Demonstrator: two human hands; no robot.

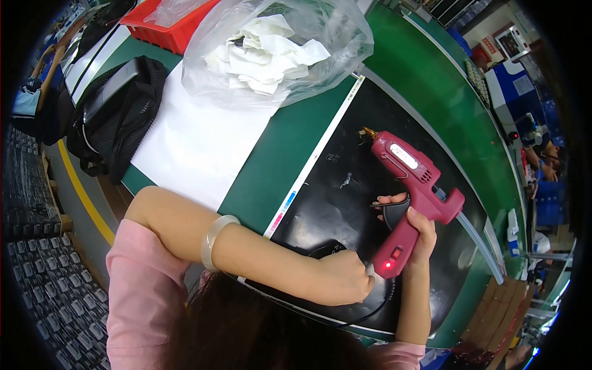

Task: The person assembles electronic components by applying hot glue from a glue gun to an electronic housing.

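Glue gun (407, 231) is housed in smooth, low-gloss maroon plastic; nozzle (370, 132) is tipped in brass-coloured metal. Glue stick (481, 246) is seen as smooth, translucent plastic. Black sheet (308, 225) is finished smooth and glossy. Clear bag (342, 28) is made of thin, wrinkled, shiny plastic; white wads (265, 55) are creased and matt, paper or cloth can't be told. Red bin (154, 34) is moulded in plastic. Pink sleeve (142, 296) is made of matt cloth.
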